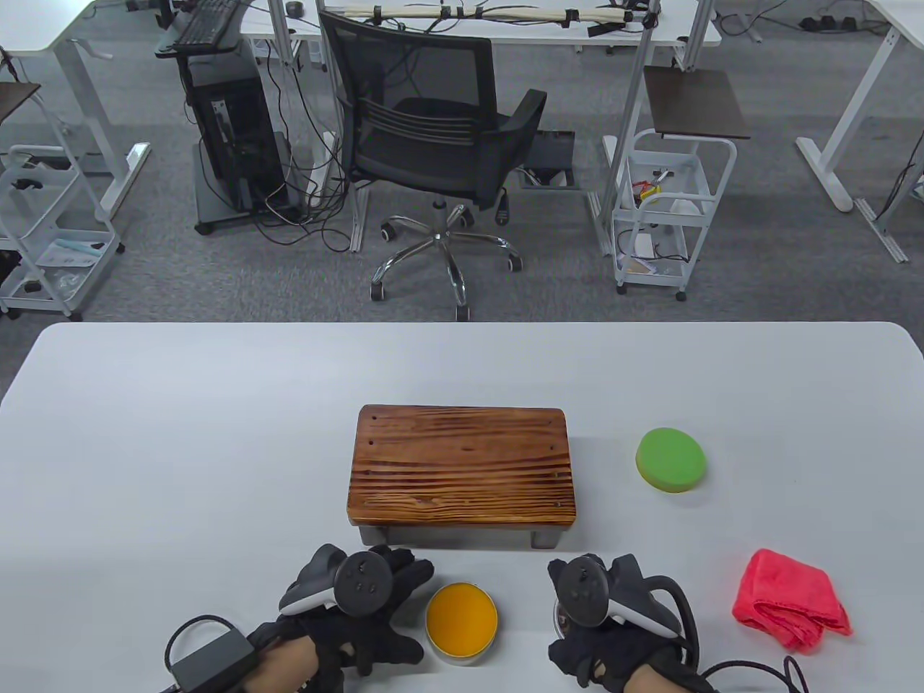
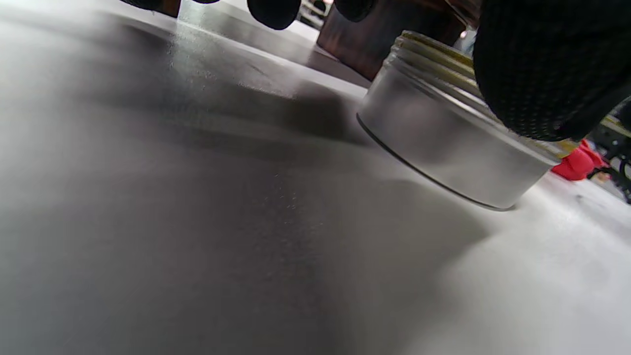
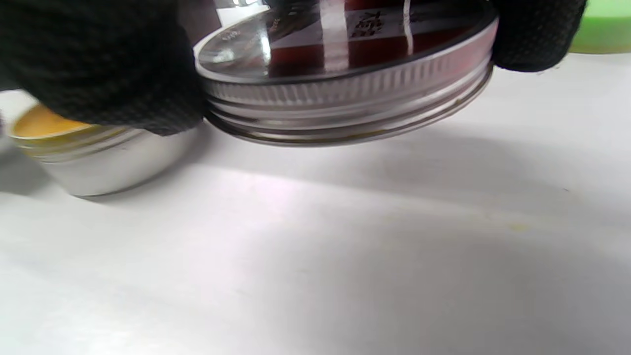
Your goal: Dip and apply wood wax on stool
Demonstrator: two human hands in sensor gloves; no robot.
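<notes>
The wooden stool [image 1: 462, 465] stands mid-table, its dark striped top bare. Just in front of it sits the open wax tin [image 1: 461, 622], full of yellow wax; its metal wall [image 2: 443, 143] fills the left wrist view. My left hand [image 1: 393, 603] lies beside the tin's left side, fingers loosely spread, the thumb [image 2: 542, 74] close by the rim. My right hand [image 1: 599, 613] is to the tin's right and pinches the tin's screw lid [image 3: 345, 84] by its edge, tilted just above the table. A green round sponge [image 1: 670, 460] lies right of the stool.
A folded red cloth [image 1: 790, 600] lies at the right near the front edge. The white table [image 1: 180, 447] is bare to the left of the stool. An office chair [image 1: 440, 137] and carts stand beyond the far edge.
</notes>
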